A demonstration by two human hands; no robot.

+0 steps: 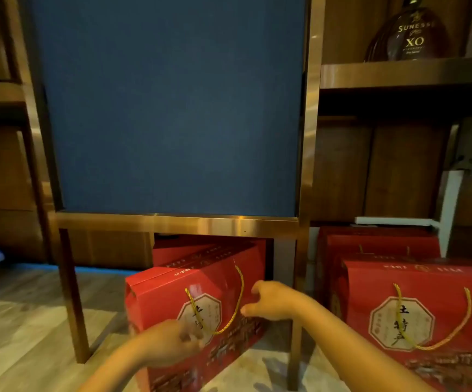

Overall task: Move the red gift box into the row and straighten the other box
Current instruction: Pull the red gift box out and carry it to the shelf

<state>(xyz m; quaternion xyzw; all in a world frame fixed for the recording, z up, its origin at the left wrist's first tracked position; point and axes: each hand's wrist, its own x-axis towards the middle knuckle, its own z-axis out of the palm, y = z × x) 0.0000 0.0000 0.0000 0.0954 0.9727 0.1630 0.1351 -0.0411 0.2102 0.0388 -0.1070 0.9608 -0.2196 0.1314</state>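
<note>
A red gift box (161,298) with a gold cord handle stands skewed on the floor under the bronze frame, its front turned toward the right. My left hand (169,342) lies blurred against the box's lower front face, fingers curled. My right hand (271,302) hovers at the box's right edge with fingers apart, holding nothing. Behind this box a second red box (200,246) shows partly under the frame. To the right, another red gift box (427,315) faces me squarely, with one more red box (376,241) behind it.
A blue panel in a bronze frame (172,222) stands on thin legs (73,295) straddling the skewed box. Wooden shelves sit on both sides; a dark XO bottle (410,35) rests on the upper right shelf. Wood floor spreads out at the left.
</note>
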